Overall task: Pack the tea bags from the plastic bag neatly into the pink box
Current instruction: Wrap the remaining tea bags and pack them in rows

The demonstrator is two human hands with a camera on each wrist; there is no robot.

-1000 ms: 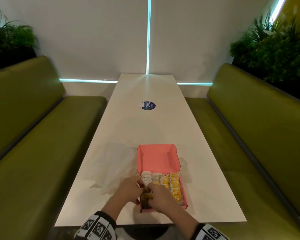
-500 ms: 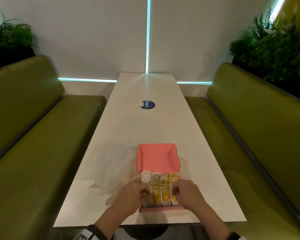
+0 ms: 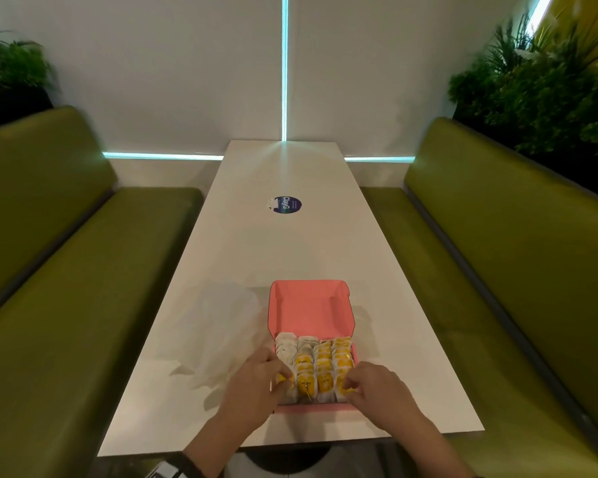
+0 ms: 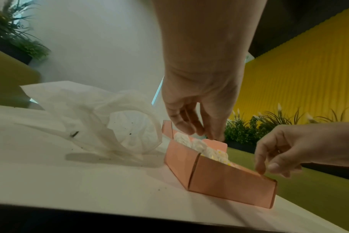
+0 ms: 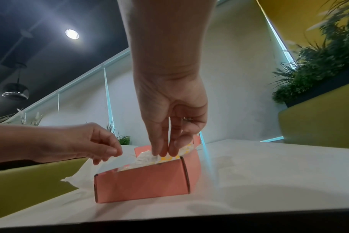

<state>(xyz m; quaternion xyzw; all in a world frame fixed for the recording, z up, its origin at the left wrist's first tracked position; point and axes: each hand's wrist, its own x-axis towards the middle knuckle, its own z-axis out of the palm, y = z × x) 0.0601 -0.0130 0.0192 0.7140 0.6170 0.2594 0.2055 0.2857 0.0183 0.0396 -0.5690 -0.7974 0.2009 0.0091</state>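
Observation:
The pink box (image 3: 313, 408) stands open near the table's front edge, its lid (image 3: 310, 307) tilted back. Rows of white and yellow tea bags (image 3: 323, 365) fill it. My left hand (image 3: 282, 376) reaches down at the box's near left corner, its straight fingers (image 4: 197, 129) touching the tea bags. At the near right corner my right hand (image 3: 351, 384) sets its thumb and fingertips (image 5: 159, 148) on the tea bags (image 5: 149, 157). The crumpled clear plastic bag (image 3: 221, 326) lies just left of the box, looking flat and slack.
The long white table (image 3: 283, 246) carries a round blue sticker (image 3: 285, 205) further back. Green benches (image 3: 66, 305) run along both sides, with plants (image 3: 549, 88) behind them. Small dark crumbs (image 4: 74, 134) lie on the table near the bag.
Both hands were together over the box's left part; the right hand has moved to the right side, the left has stayed at the left edge. The rows of tea bags now show.

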